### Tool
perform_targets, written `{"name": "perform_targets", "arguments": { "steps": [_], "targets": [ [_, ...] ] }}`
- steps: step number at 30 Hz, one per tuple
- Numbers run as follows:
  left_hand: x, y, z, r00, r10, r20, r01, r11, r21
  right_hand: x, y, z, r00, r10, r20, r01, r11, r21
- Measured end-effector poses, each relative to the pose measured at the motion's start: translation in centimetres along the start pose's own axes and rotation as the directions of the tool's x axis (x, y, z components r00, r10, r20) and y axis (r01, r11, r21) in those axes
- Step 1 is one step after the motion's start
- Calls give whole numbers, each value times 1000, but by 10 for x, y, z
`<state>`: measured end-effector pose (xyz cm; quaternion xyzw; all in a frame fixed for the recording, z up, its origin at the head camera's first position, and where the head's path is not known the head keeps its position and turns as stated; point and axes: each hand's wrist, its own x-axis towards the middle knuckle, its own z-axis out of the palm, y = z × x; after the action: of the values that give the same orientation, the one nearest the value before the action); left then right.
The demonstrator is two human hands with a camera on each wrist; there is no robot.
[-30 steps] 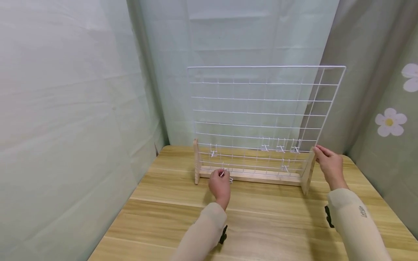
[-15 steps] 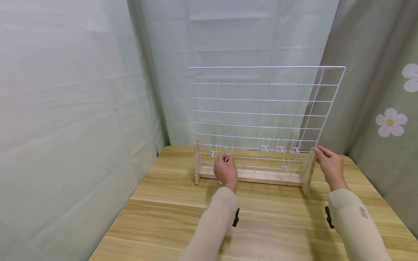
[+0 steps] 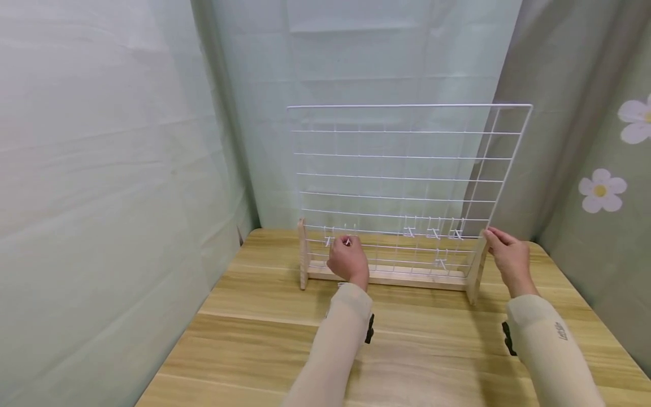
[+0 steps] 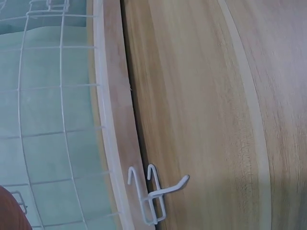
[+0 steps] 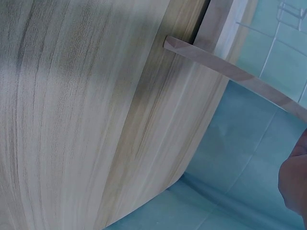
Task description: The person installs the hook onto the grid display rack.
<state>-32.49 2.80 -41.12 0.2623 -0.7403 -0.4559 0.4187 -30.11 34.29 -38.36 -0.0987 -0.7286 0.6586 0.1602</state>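
Note:
A white wire grid stands upright in a wooden stand. My left hand pinches a white wire hook against the grid's lower left part. The hook's prongs rise above the fingers by a horizontal wire; whether they catch it I cannot tell. At the grid's right edge, my right hand grips the top of the stand's right wooden upright between thumb and fingers. Close to the left hand, one hook hangs on the grid. A loose hook lies at the base rail, mostly hidden in the head view.
Several more hooks hang at the grid's lower right, among them one hook lower than the others. Beneath the stand is a wood-grain table. Pale green cloth surrounds it at the back and sides.
My left hand has risen from the base rail to a lower grid wire with the hook, then shifted slightly left. The right hand keeps its hold on the upright.

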Motion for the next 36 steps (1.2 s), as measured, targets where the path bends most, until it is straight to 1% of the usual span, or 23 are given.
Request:
{"name": "perform_targets", "arguments": {
  "steps": [1,3,6,10,13,15,17,20,22,26,30,34,36],
  "targets": [
    [0,0,-2,1000,-16,27,16,1000,8,0,0,0,1000,-2,1,2,1000,-4],
    [0,-3,-2,999,-30,42,29,999,29,-1,0,1,1000,4,5,-3,1000,-26],
    [-3,-9,-4,996,-42,80,37,998,56,-1,0,2,1000,-1,9,2,1000,-22],
    [-6,-17,-7,989,-43,142,37,998,43,0,1,2,1000,-3,2,3,1000,9],
    [-6,-23,-10,981,-31,194,27,999,20,1,1,1,1000,-1,-2,1,1000,-16],
    [-5,-28,-13,972,-21,235,20,1000,6,1,1,1,1000,0,-4,0,999,-53],
    [-3,-33,-18,958,-25,285,26,1000,1,1,1,1,1000,2,-3,-2,996,-87],
    [2,-43,-28,937,-40,348,46,999,-8,0,1,1,1000,10,-1,-10,994,-110],
    [6,-51,-33,924,-49,378,53,999,0,1,0,2,1000,17,2,-16,994,-107],
    [16,-66,-41,914,-42,404,36,999,22,1,-3,3,999,30,10,-29,993,-114],
    [23,-78,-46,911,-18,411,4,999,35,2,-3,3,999,39,4,-38,991,-127],
    [24,-89,-49,905,8,425,-25,999,36,1,-3,1,999,45,0,-44,991,-125],
    [22,-93,-51,897,10,443,-34,998,46,1,-4,0,999,43,3,-42,993,-112]
  ]
}}
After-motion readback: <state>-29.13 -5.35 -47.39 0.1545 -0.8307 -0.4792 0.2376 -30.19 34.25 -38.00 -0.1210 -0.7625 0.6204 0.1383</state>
